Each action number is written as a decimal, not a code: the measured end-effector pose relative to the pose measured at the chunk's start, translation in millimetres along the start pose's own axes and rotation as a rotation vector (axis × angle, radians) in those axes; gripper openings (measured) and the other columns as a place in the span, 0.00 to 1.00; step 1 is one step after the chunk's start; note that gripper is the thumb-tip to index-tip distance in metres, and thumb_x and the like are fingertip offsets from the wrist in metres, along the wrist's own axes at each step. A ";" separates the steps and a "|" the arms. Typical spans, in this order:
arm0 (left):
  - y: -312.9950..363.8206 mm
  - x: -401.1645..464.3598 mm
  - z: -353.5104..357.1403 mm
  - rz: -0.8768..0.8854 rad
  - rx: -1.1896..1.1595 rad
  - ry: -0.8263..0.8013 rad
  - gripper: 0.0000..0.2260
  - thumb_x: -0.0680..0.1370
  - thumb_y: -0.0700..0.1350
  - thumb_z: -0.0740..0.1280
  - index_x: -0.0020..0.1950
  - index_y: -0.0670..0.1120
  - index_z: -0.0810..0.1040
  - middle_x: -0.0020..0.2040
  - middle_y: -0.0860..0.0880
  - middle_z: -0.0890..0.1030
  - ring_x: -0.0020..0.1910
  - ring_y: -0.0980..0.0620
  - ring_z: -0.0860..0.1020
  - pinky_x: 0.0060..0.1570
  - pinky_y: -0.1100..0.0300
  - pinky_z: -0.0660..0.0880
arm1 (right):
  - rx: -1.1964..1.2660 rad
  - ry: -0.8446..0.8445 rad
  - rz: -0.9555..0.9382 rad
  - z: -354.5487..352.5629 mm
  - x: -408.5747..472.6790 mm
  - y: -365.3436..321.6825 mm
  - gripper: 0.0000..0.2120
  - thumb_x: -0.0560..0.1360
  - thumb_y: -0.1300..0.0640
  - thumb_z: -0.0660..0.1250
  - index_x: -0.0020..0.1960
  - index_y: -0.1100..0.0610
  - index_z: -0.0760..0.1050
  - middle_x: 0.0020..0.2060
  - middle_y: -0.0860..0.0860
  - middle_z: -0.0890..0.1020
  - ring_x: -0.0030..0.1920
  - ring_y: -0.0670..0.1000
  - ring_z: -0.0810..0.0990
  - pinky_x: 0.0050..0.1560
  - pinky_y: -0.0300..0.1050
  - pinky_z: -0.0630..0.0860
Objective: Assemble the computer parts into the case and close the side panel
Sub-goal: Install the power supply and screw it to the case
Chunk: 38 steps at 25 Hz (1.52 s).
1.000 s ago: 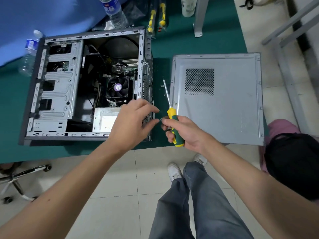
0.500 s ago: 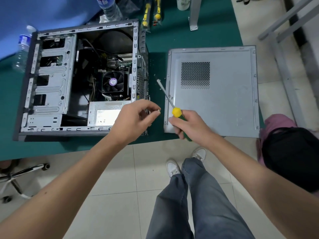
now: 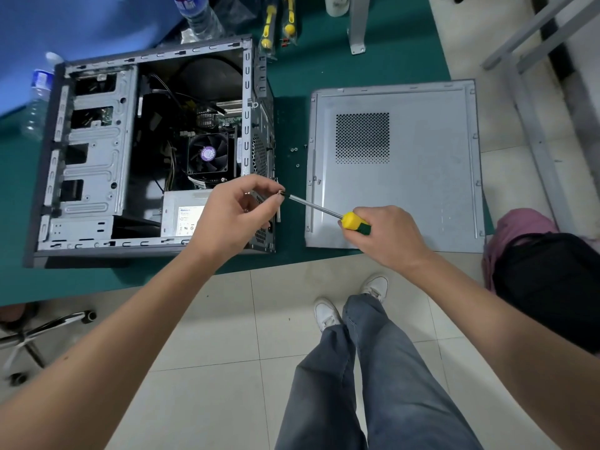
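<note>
An open grey computer case (image 3: 91, 147) lies on its side on the green table, showing a CPU fan (image 3: 207, 154) and a power supply (image 3: 185, 216). To its right lies the grey side panel (image 3: 422, 177), flat on the table. My right hand (image 3: 389, 235) grips a yellow-green screwdriver (image 3: 354, 222) whose shaft points left. My left hand (image 3: 237, 212) pinches a small screw (image 3: 281, 192) against the screwdriver's tip, just off the case's rear right corner.
Loose screws (image 3: 293, 150) lie on the green mat (image 3: 292, 254) between case and panel. Two more yellow screwdrivers (image 3: 276, 24) and water bottles (image 3: 35, 102) sit at the back. A black bag (image 3: 552, 280) is at the right; a chair base (image 3: 39, 332) at the left.
The screwdriver has swung from pointing away from me to pointing left. Its tip now meets the screw pinched in my left hand, which stayed near the case's corner.
</note>
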<state>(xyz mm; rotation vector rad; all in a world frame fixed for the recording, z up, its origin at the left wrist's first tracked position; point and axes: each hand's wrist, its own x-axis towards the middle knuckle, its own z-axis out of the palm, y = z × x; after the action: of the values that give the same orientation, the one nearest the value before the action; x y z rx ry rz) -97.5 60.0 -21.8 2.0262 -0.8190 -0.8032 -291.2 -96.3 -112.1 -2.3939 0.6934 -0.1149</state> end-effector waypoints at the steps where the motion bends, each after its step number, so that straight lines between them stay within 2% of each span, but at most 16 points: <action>1: -0.3 0.3 0.0 -0.004 0.004 0.002 0.04 0.78 0.42 0.70 0.51 0.49 0.83 0.39 0.59 0.81 0.37 0.41 0.78 0.39 0.49 0.81 | -0.003 0.001 0.002 -0.5 -0.2 1.1 0.18 0.74 0.50 0.69 0.31 0.55 0.66 0.22 0.48 0.67 0.26 0.54 0.69 0.27 0.40 0.59; 3: -1.0 0.6 -0.2 -0.002 0.014 0.001 0.04 0.78 0.43 0.71 0.51 0.49 0.83 0.39 0.58 0.81 0.35 0.47 0.77 0.38 0.50 0.81 | -0.011 -0.003 0.014 -1.9 -0.8 3.4 0.18 0.74 0.50 0.70 0.31 0.55 0.67 0.22 0.49 0.69 0.27 0.56 0.70 0.29 0.42 0.61; 6: -1.4 0.5 -0.4 0.034 0.091 -0.015 0.04 0.78 0.43 0.71 0.50 0.51 0.82 0.40 0.57 0.82 0.33 0.50 0.77 0.34 0.66 0.75 | -0.033 -0.026 0.020 -3.8 -2.3 4.9 0.18 0.74 0.50 0.70 0.31 0.54 0.66 0.22 0.48 0.68 0.27 0.56 0.70 0.30 0.43 0.62; 9: -1.5 2.3 -1.0 0.125 0.273 -0.025 0.05 0.77 0.41 0.71 0.50 0.51 0.82 0.40 0.58 0.80 0.32 0.55 0.75 0.34 0.73 0.70 | -0.111 -0.041 -0.020 -8.1 -1.9 8.0 0.17 0.75 0.49 0.68 0.33 0.52 0.65 0.23 0.46 0.66 0.27 0.56 0.68 0.29 0.42 0.59; 12: -0.1 6.7 -1.6 0.257 0.534 -0.098 0.05 0.78 0.41 0.70 0.52 0.47 0.83 0.44 0.55 0.80 0.32 0.60 0.73 0.35 0.73 0.66 | -0.207 -0.099 -0.003 -13.4 3.3 11.8 0.17 0.75 0.46 0.64 0.33 0.53 0.66 0.25 0.50 0.70 0.30 0.58 0.71 0.31 0.44 0.62; 14: 0.6 11.4 -2.4 0.297 0.630 -0.119 0.06 0.78 0.41 0.69 0.53 0.45 0.84 0.45 0.53 0.80 0.32 0.64 0.71 0.37 0.73 0.65 | -0.209 -0.145 0.016 -15.2 7.1 12.2 0.18 0.76 0.45 0.64 0.33 0.53 0.67 0.26 0.49 0.70 0.31 0.58 0.72 0.32 0.44 0.63; 17: 4.4 19.8 -2.7 0.320 0.759 -0.175 0.06 0.79 0.43 0.68 0.53 0.45 0.83 0.47 0.51 0.81 0.34 0.59 0.72 0.40 0.62 0.73 | -0.206 -0.164 0.025 -18.2 9.9 11.4 0.17 0.76 0.43 0.65 0.34 0.52 0.67 0.27 0.49 0.71 0.32 0.57 0.74 0.33 0.44 0.63; 19: 6.2 29.2 -2.0 0.312 0.890 -0.262 0.07 0.80 0.45 0.66 0.54 0.46 0.83 0.50 0.50 0.82 0.44 0.51 0.78 0.46 0.54 0.77 | -0.139 -0.188 0.047 -20.3 10.0 12.9 0.12 0.75 0.43 0.66 0.40 0.49 0.69 0.30 0.48 0.75 0.33 0.54 0.74 0.33 0.44 0.63; 22: 10.0 50.2 2.8 0.271 1.047 -0.482 0.07 0.80 0.46 0.66 0.54 0.48 0.83 0.49 0.50 0.83 0.53 0.49 0.78 0.50 0.50 0.77 | 0.035 -0.325 0.115 -23.1 8.8 18.3 0.07 0.72 0.48 0.68 0.46 0.45 0.70 0.34 0.46 0.77 0.36 0.50 0.75 0.35 0.44 0.67; 26: 6.7 75.0 26.6 0.268 1.278 -0.861 0.04 0.79 0.45 0.68 0.51 0.48 0.82 0.44 0.53 0.82 0.46 0.50 0.80 0.49 0.54 0.78 | 0.081 -0.431 0.126 -15.5 5.8 28.0 0.08 0.72 0.52 0.68 0.50 0.45 0.74 0.36 0.46 0.78 0.38 0.49 0.75 0.38 0.45 0.71; 28: 0.3 84.0 43.9 0.258 1.356 -0.996 0.04 0.78 0.45 0.68 0.46 0.47 0.82 0.40 0.53 0.81 0.42 0.50 0.80 0.44 0.55 0.78 | 0.095 -0.440 0.112 -7.8 3.9 31.7 0.08 0.73 0.52 0.68 0.52 0.47 0.76 0.38 0.46 0.79 0.40 0.50 0.76 0.39 0.45 0.70; 31: -14.7 95.1 64.7 0.229 1.437 -1.136 0.08 0.77 0.46 0.70 0.38 0.46 0.79 0.34 0.53 0.76 0.34 0.52 0.74 0.34 0.59 0.72 | 0.070 -0.450 0.065 4.6 2.6 34.2 0.10 0.75 0.52 0.68 0.57 0.49 0.78 0.44 0.46 0.79 0.44 0.51 0.76 0.42 0.46 0.69; 33: -24.4 101.5 71.8 0.188 1.450 -1.186 0.06 0.76 0.46 0.71 0.40 0.47 0.80 0.35 0.55 0.75 0.38 0.52 0.76 0.38 0.59 0.73 | 0.047 -0.452 0.048 11.9 4.8 33.8 0.12 0.76 0.51 0.67 0.60 0.49 0.78 0.46 0.47 0.76 0.46 0.51 0.75 0.44 0.46 0.69; 35: -31.1 103.1 75.6 0.159 1.450 -1.220 0.05 0.75 0.46 0.72 0.48 0.46 0.84 0.38 0.56 0.76 0.44 0.52 0.77 0.42 0.59 0.74 | 0.025 -0.460 0.036 17.9 7.6 31.5 0.13 0.77 0.50 0.67 0.61 0.49 0.78 0.47 0.48 0.74 0.46 0.51 0.74 0.45 0.47 0.70; 38: -38.6 102.3 80.0 0.113 1.448 -1.256 0.07 0.75 0.46 0.73 0.52 0.47 0.84 0.35 0.59 0.71 0.37 0.57 0.71 0.33 0.64 0.66 | 0.012 -0.478 0.033 23.8 8.5 27.3 0.14 0.77 0.50 0.67 0.62 0.48 0.78 0.47 0.48 0.74 0.45 0.51 0.74 0.45 0.48 0.72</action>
<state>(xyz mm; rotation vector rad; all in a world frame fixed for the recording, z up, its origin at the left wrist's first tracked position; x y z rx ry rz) -87.7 -34.2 -118.6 2.2967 -2.8037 -1.7384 -290.4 -105.4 -148.2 -2.2700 0.4998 0.4513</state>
